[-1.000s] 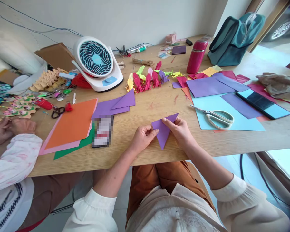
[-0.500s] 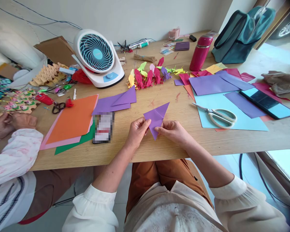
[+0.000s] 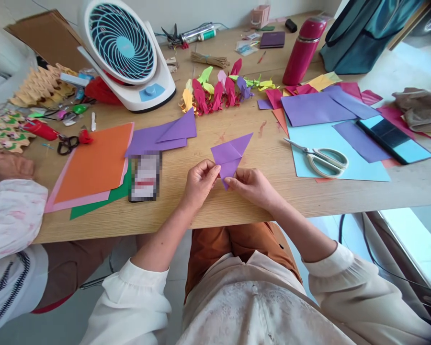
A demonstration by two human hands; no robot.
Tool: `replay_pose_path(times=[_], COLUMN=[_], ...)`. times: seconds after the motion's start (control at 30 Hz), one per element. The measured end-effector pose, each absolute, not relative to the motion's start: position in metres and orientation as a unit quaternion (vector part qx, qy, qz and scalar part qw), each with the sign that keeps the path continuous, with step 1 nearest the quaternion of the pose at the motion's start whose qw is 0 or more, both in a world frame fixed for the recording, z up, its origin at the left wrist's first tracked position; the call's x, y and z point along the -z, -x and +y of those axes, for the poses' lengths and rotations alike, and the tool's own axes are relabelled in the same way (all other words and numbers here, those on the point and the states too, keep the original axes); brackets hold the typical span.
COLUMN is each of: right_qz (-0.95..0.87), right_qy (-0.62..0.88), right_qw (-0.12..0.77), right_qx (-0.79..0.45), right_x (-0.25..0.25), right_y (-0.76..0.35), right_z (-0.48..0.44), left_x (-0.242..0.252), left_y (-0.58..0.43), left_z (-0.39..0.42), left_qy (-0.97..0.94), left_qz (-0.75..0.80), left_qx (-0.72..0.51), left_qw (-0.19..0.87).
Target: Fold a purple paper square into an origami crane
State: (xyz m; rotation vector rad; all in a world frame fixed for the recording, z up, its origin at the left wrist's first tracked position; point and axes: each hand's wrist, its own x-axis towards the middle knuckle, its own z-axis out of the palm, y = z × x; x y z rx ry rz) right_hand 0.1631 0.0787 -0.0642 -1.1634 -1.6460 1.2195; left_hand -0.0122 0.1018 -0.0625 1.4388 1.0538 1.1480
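Between my two hands is a folded piece of purple paper (image 3: 232, 152), roughly triangular with creases across it, just above the table near its front edge. My left hand (image 3: 201, 184) pinches its lower left side with thumb and fingers. On the lower right side, close to the bottom tip, my right hand (image 3: 249, 184) pinches it too. More purple paper (image 3: 154, 139), with a folded flap on top, lies to the left. Scissors (image 3: 325, 160) rest on light blue paper (image 3: 366, 170) to the right.
A fan (image 3: 129, 52) stands at the back left. Colourful folded paper cranes (image 3: 217, 93) sit mid-table, with a red bottle (image 3: 303, 52) behind right. Left are orange paper (image 3: 93, 160) and a phone (image 3: 145, 177); another phone (image 3: 395, 139) lies right. A co-worker's sleeve (image 3: 14, 215) is at far left.
The camera view has tilted down and closer, so the table things appear shifted. Both hands still pinch the purple paper, whose angle has changed slightly.
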Motion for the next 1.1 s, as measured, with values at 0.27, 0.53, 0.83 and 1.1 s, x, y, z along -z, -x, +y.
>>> replay_pose_path(times=[0.27, 0.53, 0.83, 1.1], right_qz=[-0.643, -0.683, -0.717, -0.695], right_qy=[0.467, 0.481, 0.494, 0.500], right_qw=[0.357, 0.349, 0.357, 0.368], right_qx=[-0.490, -0.424, -0.339, -0.363], right_x=[0.067, 0.065, 0.067, 0.069], right_y=[-0.161, -0.161, -0.157, -0.156], right_z=[0.078, 0.080, 0.082, 0.082], left_x=[0.061, 0.063, 0.066, 0.062], left_y=[0.013, 0.007, 0.004, 0.004], left_z=[0.102, 0.105, 0.114, 0.112], left_qy=[-0.617, -0.642, -0.666, -0.631], left_qz=[0.443, 0.419, 0.429, 0.439], left_qx=[-0.466, -0.466, -0.458, -0.463], left_qw=[0.455, 0.442, 0.403, 0.443])
